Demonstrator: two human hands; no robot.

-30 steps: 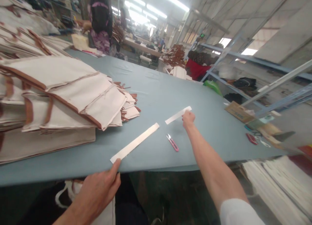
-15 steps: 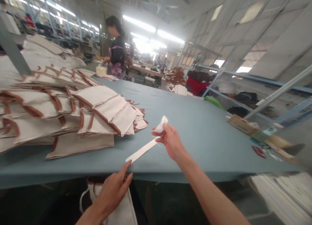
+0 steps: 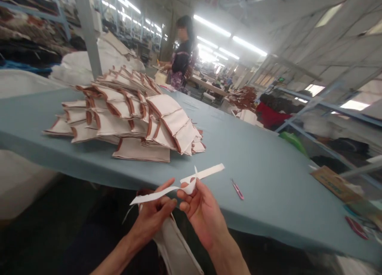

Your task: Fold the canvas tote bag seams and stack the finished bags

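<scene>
My right hand (image 3: 203, 215) pinches a thin white fabric strip (image 3: 159, 194) near one end, between thumb and fingers. The strip runs left across my left hand (image 3: 151, 217), and its far end hangs loose with a thread. My left index finger and thumb are stretched apart beneath the strip, which lies over the hand. Just beyond my fingers, a flat cream strip (image 3: 210, 171) rests on the table. Below my hands is a cream fabric piece with stitched edges (image 3: 179, 247), partly hidden by them.
Cream fabric pieces with brown edging (image 3: 119, 120) are piled on the blue-green table (image 3: 256, 163). To the right lies a small pink-handled tool with a thin metal tip (image 3: 238, 189). A cardboard box (image 3: 336, 183) sits at the right edge. A person (image 3: 182, 54) stands beyond the table.
My view has turned left. My right hand has let go of the cream strip on the table and come down beside my left hand. The bunched white strip is now drawn out.
</scene>
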